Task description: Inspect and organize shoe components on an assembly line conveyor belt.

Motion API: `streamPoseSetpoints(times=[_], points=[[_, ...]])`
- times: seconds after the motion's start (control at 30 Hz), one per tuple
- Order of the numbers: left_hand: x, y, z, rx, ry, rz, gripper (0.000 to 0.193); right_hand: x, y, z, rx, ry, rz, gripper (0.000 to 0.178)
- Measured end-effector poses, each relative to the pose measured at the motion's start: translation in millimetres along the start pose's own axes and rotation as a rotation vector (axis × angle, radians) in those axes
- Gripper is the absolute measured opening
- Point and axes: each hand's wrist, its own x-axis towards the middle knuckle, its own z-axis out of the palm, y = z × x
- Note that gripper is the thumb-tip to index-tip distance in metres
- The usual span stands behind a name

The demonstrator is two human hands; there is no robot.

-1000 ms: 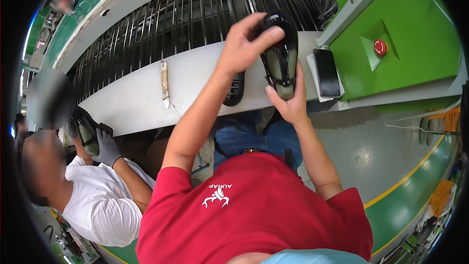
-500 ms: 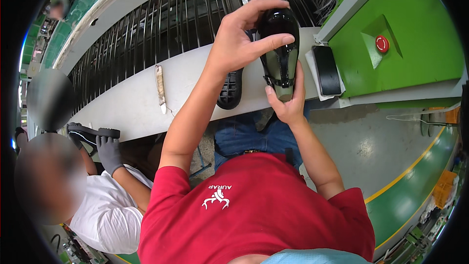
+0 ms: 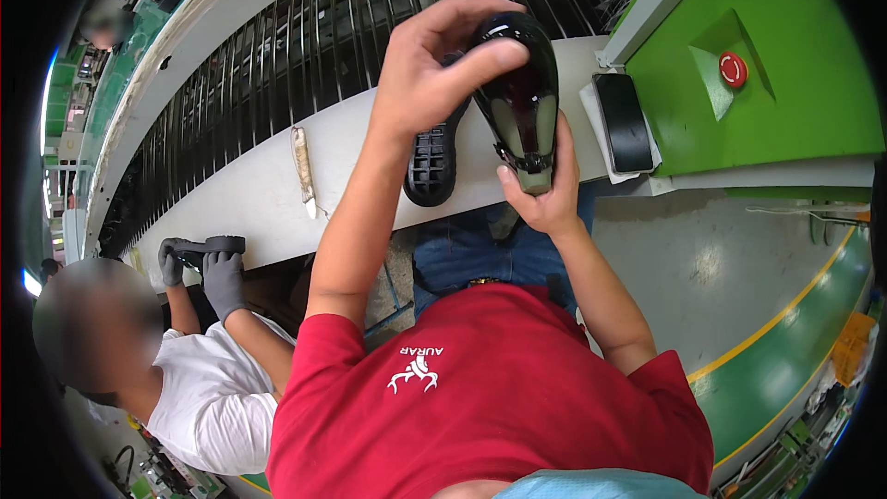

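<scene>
Both of my hands grip a glossy black shoe (image 3: 519, 83), mounted on a greenish-grey last, above the white bench edge. My left hand (image 3: 430, 60) wraps the far, rounded toe end, its thumb lying across the top. At the near end, my right hand (image 3: 547, 203) holds the heel with its thumb on the left side and its fingers along the right. A black rubber sole (image 3: 431, 166), tread side up, lies on the bench just left of the shoe. My left hand and wrist partly hide the sole's far end.
On the white bench (image 3: 360, 166) lies a knife (image 3: 302, 166) with a wrapped handle. A dark phone (image 3: 622, 125) rests by the green machine panel (image 3: 785, 65) with its red button (image 3: 733, 69). Metal rollers (image 3: 314, 46) run behind. At left, a co-worker's gloved hands (image 3: 222, 282) hold a black sole (image 3: 211, 246).
The shoe's toe end has swung slightly left, and my left hand has moved left with it, its thumb now farther up the toe. The co-worker's second gloved hand has come into sight.
</scene>
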Motion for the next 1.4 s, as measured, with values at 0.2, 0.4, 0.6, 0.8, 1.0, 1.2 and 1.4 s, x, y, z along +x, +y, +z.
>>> streamPoseSetpoints(times=[0.2,0.4,0.6,0.8,1.0,1.2,1.4], points=[[0,-137,-102,0.593,0.122,-0.404,0.050,10,-3,5,0.190,0.029,0.036,0.088],[-11,-138,-100,0.232,0.311,-0.370,0.025,9,-3,1,0.313,0.132,0.121,0.084],[3,-68,-93,-0.136,0.472,-0.167,0.022,9,-1,-4,0.266,0.144,0.150,0.078],[1,-80,-106,-0.554,0.003,0.243,0.032,7,1,-1,0.261,0.113,0.157,0.080],[-7,-33,-73,-0.232,0.316,-0.094,0.054,1,-2,-1,0.297,0.187,0.140,0.089],[-24,-1,-55,-0.293,0.275,-0.003,0.062,-21,-53,4,0.352,0.077,0.071,0.097],[-57,28,-25,-0.053,0.200,0.177,0.047,-48,-74,21,0.422,-0.047,0.078,0.098]])
